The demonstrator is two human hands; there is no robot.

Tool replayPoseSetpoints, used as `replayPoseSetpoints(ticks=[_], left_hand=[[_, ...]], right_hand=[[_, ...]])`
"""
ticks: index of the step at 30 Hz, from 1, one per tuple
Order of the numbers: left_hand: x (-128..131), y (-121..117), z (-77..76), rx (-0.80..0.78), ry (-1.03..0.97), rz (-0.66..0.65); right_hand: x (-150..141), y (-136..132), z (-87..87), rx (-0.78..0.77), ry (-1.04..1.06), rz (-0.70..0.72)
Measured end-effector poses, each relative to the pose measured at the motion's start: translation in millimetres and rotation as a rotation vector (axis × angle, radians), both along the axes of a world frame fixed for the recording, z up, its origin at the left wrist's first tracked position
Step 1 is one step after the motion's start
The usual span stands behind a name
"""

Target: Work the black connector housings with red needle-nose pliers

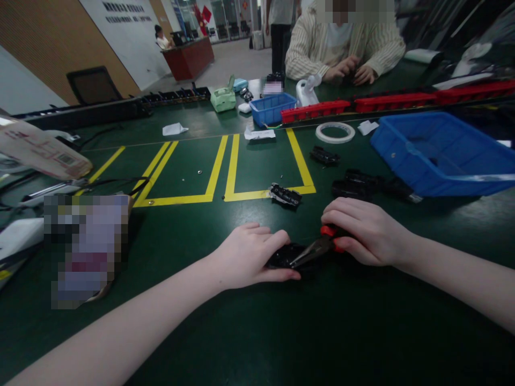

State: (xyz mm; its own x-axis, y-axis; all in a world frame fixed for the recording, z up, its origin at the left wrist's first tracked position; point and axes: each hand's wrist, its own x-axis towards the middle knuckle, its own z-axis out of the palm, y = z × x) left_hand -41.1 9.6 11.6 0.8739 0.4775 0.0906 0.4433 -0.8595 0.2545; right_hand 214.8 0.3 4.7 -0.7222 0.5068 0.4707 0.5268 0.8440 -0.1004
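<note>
My left hand (253, 254) is closed around a black plastic part (281, 256) just above the green table. Part of that piece is hidden under the fingers. My right hand (368, 233) grips red-handled pliers (316, 252), whose metal jaws point left and meet the black part. Whether the jaws pinch anything there is too dark to tell. Beyond my hands, a black part with a silvery edge (285, 196) lies at the yellow tape line. Several more black parts (354, 185) lie behind my right hand.
A large blue bin (450, 177) stands at right, a smaller blue basket (273, 110) farther back. A tape roll (335, 132) lies between them. Red strips (394, 103) run across the far side. A person in a striped shirt (346, 43) sits opposite. Bags and cables crowd the left.
</note>
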Motion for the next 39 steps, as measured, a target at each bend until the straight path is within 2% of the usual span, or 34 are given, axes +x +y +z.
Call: replayPoseSetpoints(ticks=[4, 9, 16, 26, 39], left_hand=[[0.4, -0.4, -1.2, 0.036, 0.004, -0.011], [0.1, 0.3, -1.8, 0.043, -0.03, -0.061], [-0.7, 0.7, -1.3, 0.029, -0.046, -0.119], [2.6, -1.7, -0.3, 0.042, 0.002, -0.097], [1.3, -0.8, 0.1, 0.0, -0.024, -0.085]], right_hand=[[1.6, 0.4, -1.7, 0.032, -0.026, 0.029], [4.7, 4.0, -6.7, -0.03, -0.008, 0.047], [4.3, 3.7, -5.3, -0.07, -0.015, 0.062], [1.8, -0.1, -6.0, -0.012, -0.038, 0.056], [4.0, 1.6, -4.4, -0.034, -0.041, 0.026]])
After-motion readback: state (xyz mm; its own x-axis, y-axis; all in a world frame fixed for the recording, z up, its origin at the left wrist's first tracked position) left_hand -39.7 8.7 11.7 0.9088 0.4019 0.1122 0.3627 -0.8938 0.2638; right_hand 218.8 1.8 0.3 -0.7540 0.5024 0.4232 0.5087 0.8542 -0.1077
